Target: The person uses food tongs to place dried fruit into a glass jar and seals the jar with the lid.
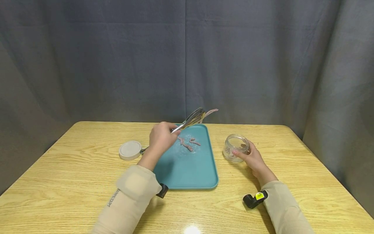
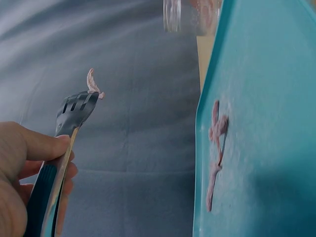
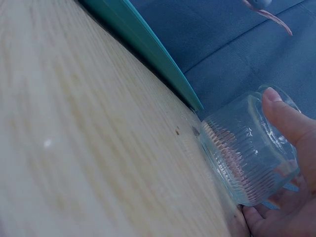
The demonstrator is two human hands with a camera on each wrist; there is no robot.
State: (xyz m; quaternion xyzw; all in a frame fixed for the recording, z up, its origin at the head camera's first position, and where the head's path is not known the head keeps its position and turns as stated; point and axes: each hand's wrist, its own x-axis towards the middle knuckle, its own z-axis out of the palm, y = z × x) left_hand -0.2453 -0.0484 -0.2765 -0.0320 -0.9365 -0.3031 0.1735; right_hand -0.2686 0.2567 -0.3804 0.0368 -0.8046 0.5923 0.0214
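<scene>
My left hand [image 1: 163, 136] grips metal tongs [image 1: 194, 118] raised above the far part of the teal tray [image 1: 187, 175]. Their slotted tips pinch a thin pinkish strip [image 2: 92, 81], one end of which sticks out past them. More pinkish strips [image 1: 186, 145] lie on the tray, with whitish smears around them. On the table right of the tray, my right hand [image 1: 253, 158] holds a lidless glass jar [image 1: 229, 152] round its side, thumb near the rim. Through the jar's ribbed wall, pinkish pieces [image 3: 232, 155] show inside, near the bottom.
A round white lid [image 1: 130, 149] lies left of the tray, close to the handle end of the tongs. Grey curtain [image 1: 187, 65] hangs behind the wooden table [image 1: 73, 182]. Each wrist wears a small black camera [image 1: 254, 200].
</scene>
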